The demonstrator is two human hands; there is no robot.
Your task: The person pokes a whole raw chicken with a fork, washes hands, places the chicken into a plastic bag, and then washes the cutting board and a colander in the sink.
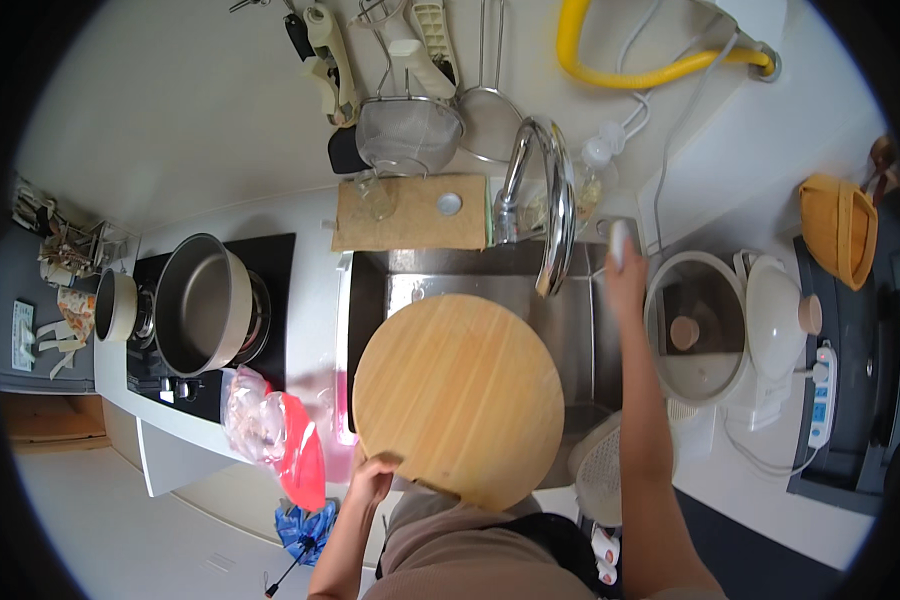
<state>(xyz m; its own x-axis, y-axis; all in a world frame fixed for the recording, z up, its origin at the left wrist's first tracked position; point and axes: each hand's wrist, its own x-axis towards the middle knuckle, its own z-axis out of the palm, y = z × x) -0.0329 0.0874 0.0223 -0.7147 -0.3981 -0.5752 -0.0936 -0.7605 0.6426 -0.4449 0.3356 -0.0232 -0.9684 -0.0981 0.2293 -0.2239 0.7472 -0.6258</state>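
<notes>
My left hand (373,476) grips the lower left edge of a round wooden cutting board (461,394). The board is held over the front of a stainless-steel sink (577,352) and hides much of the basin. Off to the right, my right hand (627,274) is blurred at the sink's back right corner. Its fingers are around a small white object (619,244), too blurred to name. A chrome faucet (559,187) arches over the sink, between the board and my right hand.
Left of the sink, a deep pan (202,304) and a small pot (115,305) sit on a gas hob (270,262). A plastic bag (270,431) hangs at the counter edge. A lidded cooker (697,326) stands right, a white colander (600,472) below. Strainers (409,133) hang behind.
</notes>
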